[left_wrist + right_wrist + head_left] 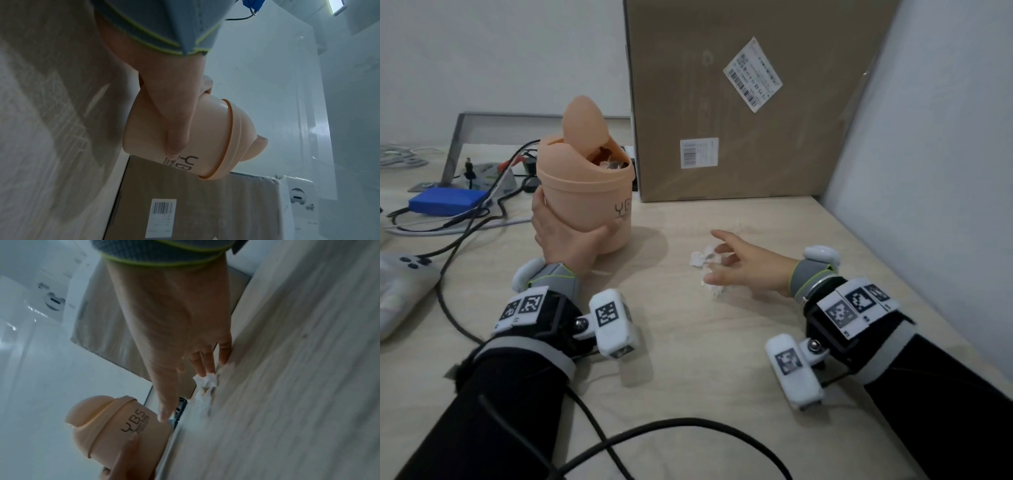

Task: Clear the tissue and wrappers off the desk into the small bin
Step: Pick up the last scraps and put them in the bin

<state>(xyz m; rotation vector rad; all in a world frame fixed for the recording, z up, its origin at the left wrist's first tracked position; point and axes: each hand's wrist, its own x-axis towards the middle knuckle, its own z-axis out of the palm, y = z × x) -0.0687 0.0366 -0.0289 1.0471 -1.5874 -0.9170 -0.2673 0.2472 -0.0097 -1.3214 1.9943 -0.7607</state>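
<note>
A small peach bin (585, 195) with a swing lid tipped up stands on the pale wooden desk (688, 359), scraps showing in its mouth. My left hand (565, 236) grips its lower body, thumb across the front (176, 142); the same bin (205, 139) fills the left wrist view. A crumpled white tissue (700, 260) lies on the desk to the bin's right. My right hand (736, 263) hovers over it with fingers spread, fingertips (202, 369) touching the tissue (205, 386). In the right wrist view the bin (115, 425) sits beyond the hand.
A big cardboard box (750, 102) stands behind the bin against the wall. Left of the bin lie a blue block (446, 202), tangled black cables (458, 240) and a white game controller (400, 274). A white panel (928, 154) closes the right side.
</note>
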